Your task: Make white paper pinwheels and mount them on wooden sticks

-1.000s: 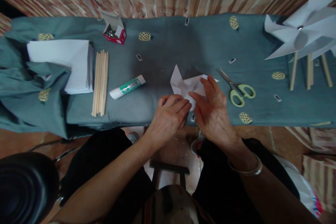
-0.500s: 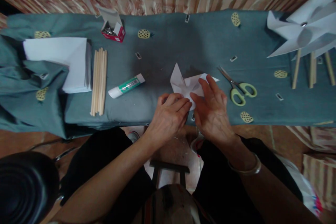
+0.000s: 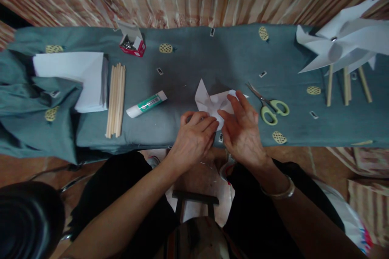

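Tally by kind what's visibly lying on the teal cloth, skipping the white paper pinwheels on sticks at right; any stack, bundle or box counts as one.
White paper stack: 1
Pale wooden stick bundle: 1
Open red-and-white cardboard box: 1
Green-and-white glue stick: 1
Green-handled metal scissors: 1
Folded, pointed white paper piece: 1
Total: 6

From where I stand the folded paper (image 3: 214,108) looks smooth and matt, the sticks (image 3: 116,101) bare, unvarnished wood, the tube (image 3: 146,104) slick plastic, the scissors (image 3: 266,101) metal-bladed and plastic-handled, the bangle (image 3: 282,195) polished metal, and the spread cloth (image 3: 197,60) matt, softly wrinkled.
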Demonstrator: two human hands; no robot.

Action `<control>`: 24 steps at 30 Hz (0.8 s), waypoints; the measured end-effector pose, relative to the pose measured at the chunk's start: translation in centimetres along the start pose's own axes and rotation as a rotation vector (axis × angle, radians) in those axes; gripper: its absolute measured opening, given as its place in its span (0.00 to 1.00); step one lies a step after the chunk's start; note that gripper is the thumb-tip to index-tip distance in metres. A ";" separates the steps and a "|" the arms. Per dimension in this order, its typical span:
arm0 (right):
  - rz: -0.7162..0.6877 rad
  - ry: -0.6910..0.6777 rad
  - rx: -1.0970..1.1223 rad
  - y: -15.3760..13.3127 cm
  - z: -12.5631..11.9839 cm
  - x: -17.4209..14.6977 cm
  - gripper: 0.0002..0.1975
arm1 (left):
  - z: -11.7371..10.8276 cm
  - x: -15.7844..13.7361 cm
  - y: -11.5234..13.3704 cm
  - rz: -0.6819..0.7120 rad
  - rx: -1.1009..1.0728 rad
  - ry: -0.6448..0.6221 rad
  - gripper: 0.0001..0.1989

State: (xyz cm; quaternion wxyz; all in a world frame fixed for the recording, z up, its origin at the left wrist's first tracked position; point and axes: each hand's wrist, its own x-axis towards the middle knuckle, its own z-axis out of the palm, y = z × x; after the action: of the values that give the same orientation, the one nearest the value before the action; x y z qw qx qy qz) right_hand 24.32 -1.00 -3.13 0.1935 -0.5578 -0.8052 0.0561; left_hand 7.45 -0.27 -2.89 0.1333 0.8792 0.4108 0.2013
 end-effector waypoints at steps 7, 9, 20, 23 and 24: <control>-0.007 -0.004 0.007 -0.2 0.2 0.3 0.24 | -0.1 0.0 0.0 0.000 -0.002 -0.007 0.11; -0.007 -0.002 0.002 0.0 0.2 0.3 0.25 | -0.1 0.0 0.0 0.004 -0.005 -0.004 0.11; -0.008 -0.023 0.007 -0.1 0.8 0.5 0.26 | -0.1 0.1 -0.1 -0.010 -0.033 -0.028 0.11; -0.020 -0.023 -0.015 0.0 0.6 0.3 0.25 | -0.1 0.1 -0.1 -0.008 -0.024 -0.034 0.12; -0.026 -0.023 -0.023 0.1 0.5 0.2 0.24 | -0.1 0.1 -0.1 -0.005 -0.020 -0.028 0.12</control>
State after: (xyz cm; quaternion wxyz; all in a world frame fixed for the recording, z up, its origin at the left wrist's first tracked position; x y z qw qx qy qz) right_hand 24.13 -0.68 -3.56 0.1786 -0.5486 -0.8152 0.0506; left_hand 7.37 -0.15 -2.81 0.1482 0.8795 0.4090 0.1930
